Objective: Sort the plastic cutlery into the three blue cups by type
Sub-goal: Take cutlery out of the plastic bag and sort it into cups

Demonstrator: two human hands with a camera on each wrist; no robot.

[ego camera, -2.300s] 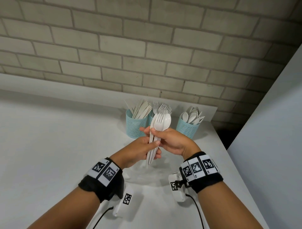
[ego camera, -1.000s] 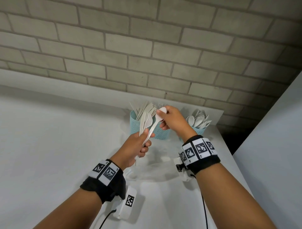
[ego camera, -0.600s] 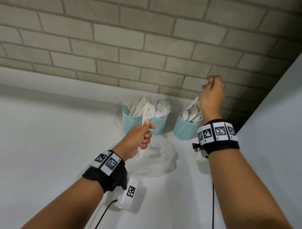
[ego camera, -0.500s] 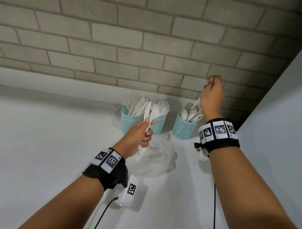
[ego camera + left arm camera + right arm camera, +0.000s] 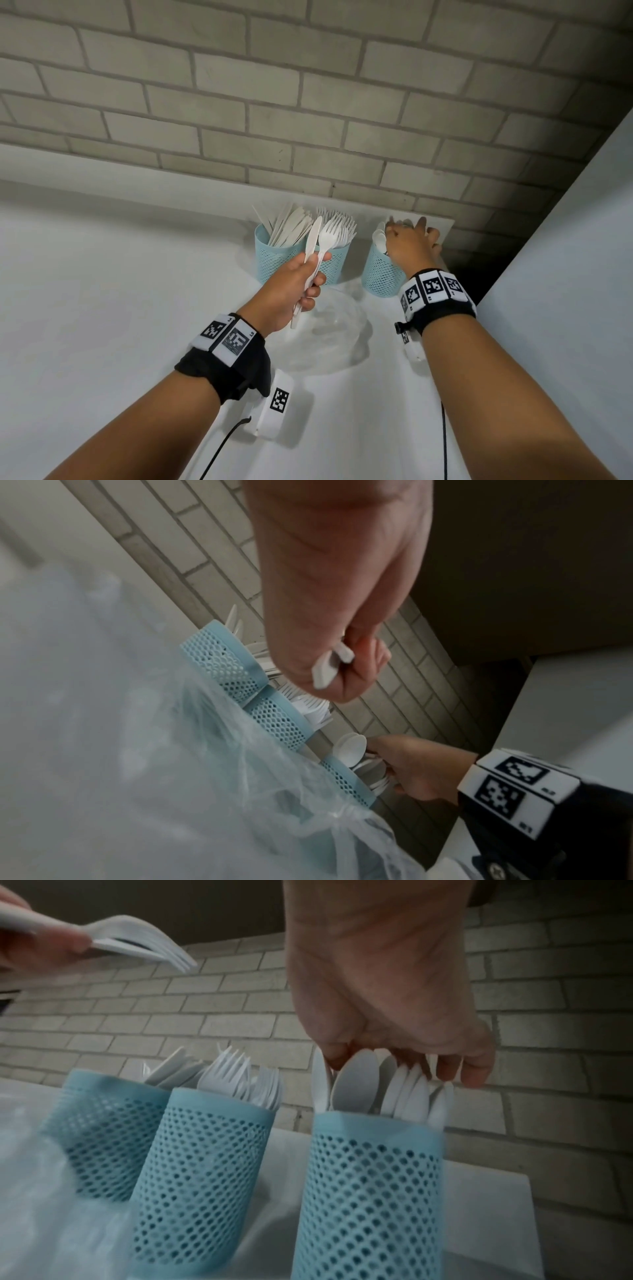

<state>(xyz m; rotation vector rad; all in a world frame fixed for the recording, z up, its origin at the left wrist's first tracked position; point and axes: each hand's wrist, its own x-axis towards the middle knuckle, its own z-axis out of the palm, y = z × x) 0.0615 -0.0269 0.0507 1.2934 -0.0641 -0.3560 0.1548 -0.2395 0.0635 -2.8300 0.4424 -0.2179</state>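
The left hand (image 5: 291,289) is raised over a white table (image 5: 102,308), fingers curled round the handles of a white plastic knife (image 5: 312,241) and fork (image 5: 330,233) held upright. The right hand (image 5: 407,245) reaches over the spoon cup (image 5: 380,274), fingertips (image 5: 474,1074) spread and touching the tops of the spoons (image 5: 356,1080); whether it pinches one is hard to tell. Three blue mesh cups stand at the table's far edge against a pale brick wall (image 5: 308,85): the knife cup (image 5: 274,258) on the left, the fork cup (image 5: 334,263) touching it, the spoon cup a little apart on the right. A crumpled clear plastic bag (image 5: 339,339) lies just in front of the cups, blurred in the wrist views. The left hand partly hides the fork cup from the head view. A plain white panel (image 5: 565,274) rises at the right. Both wrists wear black bands with square markers.
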